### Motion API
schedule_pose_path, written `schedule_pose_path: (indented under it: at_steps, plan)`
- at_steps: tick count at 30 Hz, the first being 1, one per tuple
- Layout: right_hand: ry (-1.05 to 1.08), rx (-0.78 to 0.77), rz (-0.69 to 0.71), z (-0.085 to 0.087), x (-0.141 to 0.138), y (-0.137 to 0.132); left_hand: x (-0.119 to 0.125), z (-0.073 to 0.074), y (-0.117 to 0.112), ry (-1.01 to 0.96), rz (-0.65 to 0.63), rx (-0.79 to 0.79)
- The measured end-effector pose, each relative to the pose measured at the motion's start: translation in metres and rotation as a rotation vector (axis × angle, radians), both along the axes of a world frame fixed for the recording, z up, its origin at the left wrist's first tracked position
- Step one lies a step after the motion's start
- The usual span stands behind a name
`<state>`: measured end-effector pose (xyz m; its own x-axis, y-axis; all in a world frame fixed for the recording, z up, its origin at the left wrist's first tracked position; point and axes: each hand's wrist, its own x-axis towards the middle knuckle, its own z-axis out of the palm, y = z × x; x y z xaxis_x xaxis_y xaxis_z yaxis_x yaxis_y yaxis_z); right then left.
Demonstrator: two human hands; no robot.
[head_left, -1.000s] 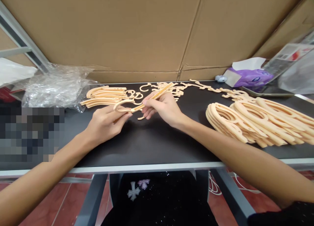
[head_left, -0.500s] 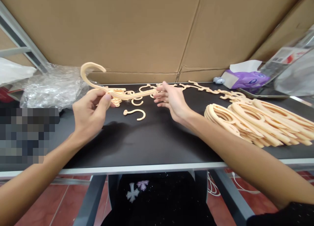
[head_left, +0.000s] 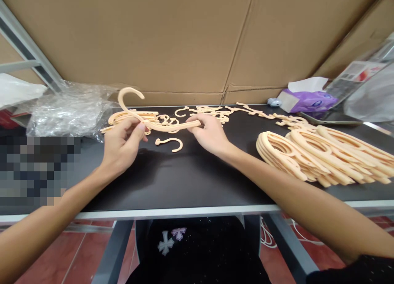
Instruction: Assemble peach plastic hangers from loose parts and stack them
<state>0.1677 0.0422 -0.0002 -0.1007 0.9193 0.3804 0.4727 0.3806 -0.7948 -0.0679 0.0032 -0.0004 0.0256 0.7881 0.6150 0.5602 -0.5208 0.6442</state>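
Note:
A cream plastic clothes hanger (head_left: 172,128) is held above the table between my two hands. My left hand (head_left: 121,142) pinches it near the left, with thumb and fingers closed; its big curved end rises above that hand. At the straight right end, my right hand (head_left: 209,134) is closed on it. A single loose hook (head_left: 170,142) lies on the black table in front of the hanger. More loose hooks (head_left: 209,110) lie scattered behind it. Partly hidden behind my left hand is a stack of hanger parts (head_left: 135,116).
Stacked hangers (head_left: 326,152) lie at the right of the black table (head_left: 191,181). Behind them are a purple tissue pack (head_left: 317,99) and a dark flat tray-like object. Clear plastic wrap (head_left: 69,111) sits at the left. A cardboard wall (head_left: 154,37) closes off the back.
My right hand has gone from open fingers beside the hanger to gripping its right end. My left hand and the hanger have shifted right and slightly down.

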Motion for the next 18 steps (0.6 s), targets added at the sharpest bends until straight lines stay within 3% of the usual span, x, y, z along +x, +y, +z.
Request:
schedule_pose_path:
  at_steps: [3,6,9,13,18]
  plan:
    - [0.019,0.038,-0.092,0.006,0.006,0.004,0.004,-0.001,-0.002,0.074,-0.049,-0.028]
    - [0.049,0.063,-0.097,0.017,0.013,0.005,0.005,0.0,-0.006,0.113,-0.077,0.003]
    - [-0.041,0.176,-0.162,0.031,0.023,0.003,0.008,0.002,-0.017,0.134,-0.139,0.011]
    - [-0.421,0.252,-0.253,0.045,0.037,0.0,0.022,0.0,-0.033,0.174,-0.27,-0.042]
    - [-1.028,0.048,-0.238,0.045,0.042,-0.003,0.026,-0.009,-0.035,0.431,-0.174,0.232]
